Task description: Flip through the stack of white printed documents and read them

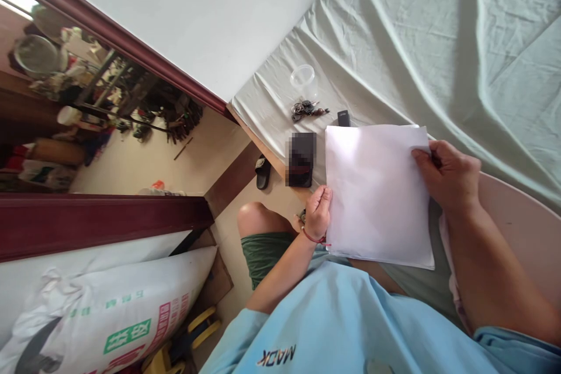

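A thin stack of blank white paper (379, 198) is held up in front of my body, above my lap and the edge of the cloth-covered surface. My left hand (318, 211), with a red cord at the wrist, pinches the stack's left edge. At the upper right edge, my right hand (451, 172) grips the sheets, thumb on top and fingers bent behind. A small black object (343, 118) shows partly past the top edge of the paper. Left of the stack lies a dark phone-like object (301, 159), blurred out by pixels.
A pale green cloth (394, 58) covers the surface, bearing keys (307, 108) and a clear plastic cup (303, 79). Below on the floor is a black slipper (262, 172). A large printed white sack (123, 310) stands at lower left, near a dark red door frame (105, 225).
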`<state>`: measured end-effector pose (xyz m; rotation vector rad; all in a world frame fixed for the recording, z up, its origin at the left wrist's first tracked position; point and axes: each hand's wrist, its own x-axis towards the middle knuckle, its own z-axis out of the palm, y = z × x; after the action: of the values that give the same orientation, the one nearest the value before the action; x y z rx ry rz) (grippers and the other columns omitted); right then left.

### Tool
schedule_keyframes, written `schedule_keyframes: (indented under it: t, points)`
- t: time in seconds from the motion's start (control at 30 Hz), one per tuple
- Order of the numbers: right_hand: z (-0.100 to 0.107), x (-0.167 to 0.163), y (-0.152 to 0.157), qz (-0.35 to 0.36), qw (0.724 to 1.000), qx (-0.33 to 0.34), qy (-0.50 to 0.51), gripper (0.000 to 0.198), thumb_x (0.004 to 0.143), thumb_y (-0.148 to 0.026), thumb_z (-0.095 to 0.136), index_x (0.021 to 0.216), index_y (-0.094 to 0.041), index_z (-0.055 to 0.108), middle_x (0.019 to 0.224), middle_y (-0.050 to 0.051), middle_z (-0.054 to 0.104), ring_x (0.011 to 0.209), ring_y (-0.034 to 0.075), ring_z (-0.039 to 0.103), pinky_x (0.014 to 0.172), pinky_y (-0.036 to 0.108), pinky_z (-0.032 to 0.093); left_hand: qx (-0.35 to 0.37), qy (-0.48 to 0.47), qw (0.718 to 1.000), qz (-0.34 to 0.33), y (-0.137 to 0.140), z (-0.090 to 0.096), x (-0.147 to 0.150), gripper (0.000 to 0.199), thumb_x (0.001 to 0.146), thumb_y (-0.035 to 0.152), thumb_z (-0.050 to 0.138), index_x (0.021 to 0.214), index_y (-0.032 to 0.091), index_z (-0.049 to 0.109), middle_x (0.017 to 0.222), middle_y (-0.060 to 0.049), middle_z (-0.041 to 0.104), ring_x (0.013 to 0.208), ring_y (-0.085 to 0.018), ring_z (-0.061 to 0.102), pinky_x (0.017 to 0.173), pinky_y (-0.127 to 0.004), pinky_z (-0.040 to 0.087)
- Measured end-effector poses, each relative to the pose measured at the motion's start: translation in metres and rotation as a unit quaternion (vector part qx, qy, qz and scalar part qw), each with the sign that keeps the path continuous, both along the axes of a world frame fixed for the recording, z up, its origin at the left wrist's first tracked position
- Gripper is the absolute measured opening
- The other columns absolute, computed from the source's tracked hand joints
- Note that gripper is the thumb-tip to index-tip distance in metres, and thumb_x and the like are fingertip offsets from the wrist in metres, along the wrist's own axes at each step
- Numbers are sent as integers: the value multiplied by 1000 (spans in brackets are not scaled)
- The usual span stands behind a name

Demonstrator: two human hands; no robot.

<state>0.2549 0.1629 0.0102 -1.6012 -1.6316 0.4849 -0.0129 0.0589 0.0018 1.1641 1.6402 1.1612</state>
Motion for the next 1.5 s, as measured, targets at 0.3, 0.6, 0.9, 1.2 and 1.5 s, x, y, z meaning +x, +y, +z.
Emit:
schedule_keyframes:
  t: [0.3,0.6,0.9,1.2,1.5]
  points:
    - [3,0,-1,6,1000,9,-12,25,84,-44,61,88,-21,72,58,-4,54,53,11,44,60,25,38,-12,9,1000,-9,1,3,1,52,96,65,54,71,20,50,64,3,38,62,-13,35,59,-29,29]
    - [2,-2,0,4,1000,2,-19,27,85,-45,60,92,-22,73,60,-3,57,55,12,48,61,26,40,1,43,999,-12,1,4,4,53,99,66,47,70,21,47,62,4,37,59,-13,35,57,-29,28]
    - [0,-2,1,-27,1000,-13,3,25,82,-45,65,85,-21,71,63,-1,62,58,14,54,64,27,44,-3,56,998,0,1,6,6,53,97,69,48,73,21,50,62,4,39,59,-13,36,59,-29,29]
    - [-10,-1,5,-28,1000,4,-5,31,84,-40,62,107,-21,71,91,5,75,75,19,67,74,34,56,4,80,997,-6,2,6,6,54,98,68,44,72,21,46,61,4,39,59,-13,37,59,-28,31]
    - [-20,2,12,24,989,-2,-144,49,80,-36,57,123,-16,66,111,16,72,99,32,59,98,53,53,8,117,993,-17,2,1,5,48,102,61,41,76,22,46,63,4,41,60,-13,41,61,-28,33]
